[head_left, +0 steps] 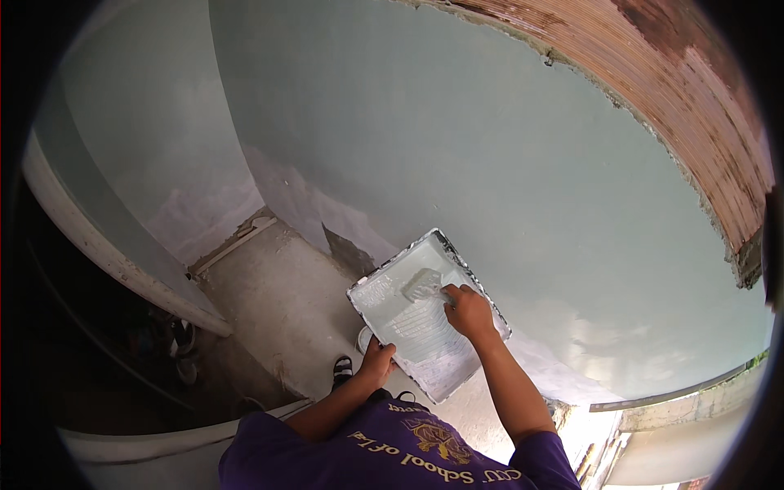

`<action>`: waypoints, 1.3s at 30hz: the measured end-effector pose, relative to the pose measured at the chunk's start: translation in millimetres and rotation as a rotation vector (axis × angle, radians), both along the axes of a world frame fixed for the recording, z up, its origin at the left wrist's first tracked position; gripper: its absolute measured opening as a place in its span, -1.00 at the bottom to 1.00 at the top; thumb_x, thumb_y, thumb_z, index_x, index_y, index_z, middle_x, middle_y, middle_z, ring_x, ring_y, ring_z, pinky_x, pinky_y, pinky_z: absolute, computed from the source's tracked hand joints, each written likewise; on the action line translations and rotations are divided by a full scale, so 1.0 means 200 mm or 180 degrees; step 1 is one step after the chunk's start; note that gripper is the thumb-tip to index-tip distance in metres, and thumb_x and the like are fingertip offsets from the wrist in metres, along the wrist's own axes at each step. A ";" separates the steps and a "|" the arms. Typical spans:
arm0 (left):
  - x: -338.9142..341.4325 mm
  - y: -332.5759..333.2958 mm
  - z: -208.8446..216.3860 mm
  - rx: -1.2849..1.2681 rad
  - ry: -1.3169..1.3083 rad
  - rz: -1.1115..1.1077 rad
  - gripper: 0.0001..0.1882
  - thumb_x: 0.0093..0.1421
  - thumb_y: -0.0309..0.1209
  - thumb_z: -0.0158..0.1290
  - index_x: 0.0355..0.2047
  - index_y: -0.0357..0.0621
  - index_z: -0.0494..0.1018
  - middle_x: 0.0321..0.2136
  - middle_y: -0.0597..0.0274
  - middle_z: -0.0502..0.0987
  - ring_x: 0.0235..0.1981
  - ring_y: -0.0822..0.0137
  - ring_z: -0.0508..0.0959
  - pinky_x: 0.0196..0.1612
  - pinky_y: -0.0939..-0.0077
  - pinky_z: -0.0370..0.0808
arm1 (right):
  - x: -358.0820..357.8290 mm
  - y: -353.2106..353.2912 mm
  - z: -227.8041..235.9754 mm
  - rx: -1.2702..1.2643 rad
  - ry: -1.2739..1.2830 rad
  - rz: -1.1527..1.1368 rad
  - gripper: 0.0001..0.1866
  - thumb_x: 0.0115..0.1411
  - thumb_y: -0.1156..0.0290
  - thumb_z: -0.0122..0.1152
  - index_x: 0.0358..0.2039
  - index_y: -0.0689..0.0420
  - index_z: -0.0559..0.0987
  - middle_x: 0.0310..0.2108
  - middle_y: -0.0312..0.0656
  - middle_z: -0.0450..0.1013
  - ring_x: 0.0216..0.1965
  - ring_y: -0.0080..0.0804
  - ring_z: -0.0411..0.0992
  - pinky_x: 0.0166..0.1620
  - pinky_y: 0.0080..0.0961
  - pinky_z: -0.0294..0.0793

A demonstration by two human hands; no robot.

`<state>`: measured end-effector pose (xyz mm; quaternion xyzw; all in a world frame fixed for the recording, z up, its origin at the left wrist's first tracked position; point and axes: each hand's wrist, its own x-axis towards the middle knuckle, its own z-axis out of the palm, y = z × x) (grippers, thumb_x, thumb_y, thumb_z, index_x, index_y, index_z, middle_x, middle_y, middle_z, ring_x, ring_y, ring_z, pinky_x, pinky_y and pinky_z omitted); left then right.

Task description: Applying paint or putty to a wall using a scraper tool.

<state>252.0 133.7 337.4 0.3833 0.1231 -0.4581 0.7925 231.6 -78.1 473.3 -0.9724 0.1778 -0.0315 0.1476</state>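
Observation:
My left hand (378, 361) is closed on the near left edge of a paint tray (433, 336), holding it up in front of me. The tray has a paint-stained rim, pale green paint in its deeper far end and a ridged slope toward me. In my right hand (470, 314) is a paintbrush, my fingers wrapped round its handle. The wide head of the paintbrush (422, 284) is coated with pale green paint and lies over the deeper part of the tray. Whether its bristles touch the paint I cannot tell.
A pale green wall (392, 122) with whitish lower patches stands ahead. Bare reddish boards (653, 106) show at the upper right. The concrete floor (278, 294) runs left to a doorway strip. Under the tray shows part of a white rounded container (364, 336), near my sandalled foot (342, 371).

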 end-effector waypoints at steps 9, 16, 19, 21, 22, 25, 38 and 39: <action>0.04 -0.20 0.07 0.0600 0.0099 -0.0089 -0.42 0.07 -0.62 -0.18 0.13 -0.03 0.07 0.02 0.10 0.28 0.01 0.05 0.39 -0.07 -0.10 0.44 | -0.02 -0.29 -0.13 0.0771 -0.0069 -0.0110 -0.66 -0.05 0.41 0.19 -0.18 0.05 0.50 -0.43 -0.06 0.42 -0.41 -0.05 0.44 -0.32 -0.23 0.45; -0.01 -0.38 0.12 0.0826 -0.0098 0.0067 -0.43 0.04 -0.59 -0.17 0.12 -0.05 0.10 -0.01 0.12 0.32 -0.03 0.07 0.42 -0.08 -0.03 0.46 | -0.24 -0.58 -0.21 0.2170 -0.0546 -0.0900 -0.64 -0.03 0.35 0.26 -0.15 0.04 0.52 -0.57 -0.13 0.38 -0.57 -0.35 0.33 -0.40 -0.44 0.36; -0.08 -0.42 0.14 0.0816 -0.0140 0.0276 -0.41 0.03 -0.57 -0.16 0.13 -0.05 0.09 -0.01 0.13 0.32 -0.03 0.09 0.43 -0.08 0.00 0.47 | -0.32 -0.66 -0.26 0.2496 -0.0460 -0.1091 -0.64 -0.03 0.33 0.27 -0.16 0.06 0.53 -0.58 -0.09 0.40 -0.54 -0.35 0.36 -0.37 -0.44 0.37; -0.18 -0.42 0.09 0.0907 -0.0190 0.0419 -0.40 0.03 -0.56 -0.16 0.15 -0.05 0.07 -0.01 0.13 0.32 -0.04 0.09 0.43 -0.09 0.01 0.48 | -0.37 -0.68 -0.33 0.2365 -0.0515 -0.0875 -0.63 -0.04 0.35 0.26 -0.16 0.05 0.53 -0.46 0.01 0.47 -0.42 -0.15 0.47 -0.28 -0.35 0.43; -0.22 -0.44 0.08 0.0913 -0.0270 0.0467 -0.39 0.03 -0.56 -0.17 0.15 -0.05 0.06 -0.01 0.13 0.32 -0.04 0.10 0.43 -0.10 0.02 0.49 | -0.36 -0.70 -0.37 0.2370 -0.0558 -0.0812 -0.63 -0.04 0.35 0.26 -0.16 0.05 0.53 -0.46 0.01 0.47 -0.42 -0.15 0.47 -0.28 -0.35 0.43; -0.23 -0.44 0.08 0.0993 -0.0496 0.0538 -0.38 0.04 -0.56 -0.17 0.16 -0.05 0.05 0.00 0.13 0.31 -0.03 0.10 0.42 -0.11 0.05 0.50 | -0.27 -0.69 -0.40 0.1915 -0.1057 -0.0060 -0.64 -0.05 0.40 0.23 -0.16 0.04 0.52 -0.39 0.02 0.46 -0.36 -0.08 0.46 -0.26 -0.30 0.45; -0.32 -0.43 -0.06 0.1054 -0.0425 0.0934 -0.34 -0.03 -0.56 -0.16 0.16 -0.04 0.05 0.03 0.11 0.28 0.02 0.08 0.39 -0.07 0.02 0.48 | -0.28 -0.64 -0.43 0.1167 -0.0361 0.0601 -0.66 -0.04 0.41 0.15 -0.17 0.07 0.50 -0.41 -0.04 0.43 -0.36 -0.07 0.45 -0.27 -0.24 0.45; -0.31 -0.41 -0.07 0.1074 -0.0441 0.0844 -0.34 -0.03 -0.56 -0.16 0.16 -0.04 0.05 0.03 0.11 0.28 0.02 0.08 0.39 -0.07 0.02 0.48 | -0.31 -0.63 -0.44 0.1154 -0.0347 0.0681 -0.66 -0.04 0.41 0.14 -0.17 0.07 0.50 -0.41 -0.05 0.43 -0.37 -0.07 0.45 -0.29 -0.24 0.46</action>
